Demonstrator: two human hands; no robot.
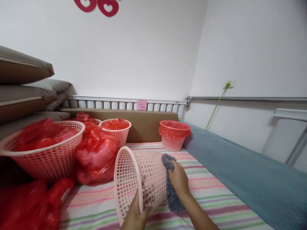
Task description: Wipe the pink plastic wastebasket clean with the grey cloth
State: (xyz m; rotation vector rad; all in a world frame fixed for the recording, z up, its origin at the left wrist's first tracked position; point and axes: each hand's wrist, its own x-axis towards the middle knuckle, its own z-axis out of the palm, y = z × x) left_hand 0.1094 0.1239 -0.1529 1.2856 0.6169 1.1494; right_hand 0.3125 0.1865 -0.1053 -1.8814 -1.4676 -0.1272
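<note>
A pale pink perforated plastic basket (153, 172) lies tipped on its side, its open mouth facing left. My left hand (136, 214) grips the basket's rim near the bottom of the view, thumb and fingers closed round it. At the basket's base end, my right hand (178, 179) is closed on a dark grey cloth (173, 195), which presses against the basket and hangs down below the fingers. Part of the right fingers is hidden by the cloth.
A striped sheet (206, 179) lies beneath. To the left stand a large pink basket (54, 159) with red plastic bags, a filled red bag (98, 156) and another basket (122, 135). A red-lined basket (173, 143) stands behind. Blue padding (235, 159) edges the right; cushions (21, 68) are stacked left.
</note>
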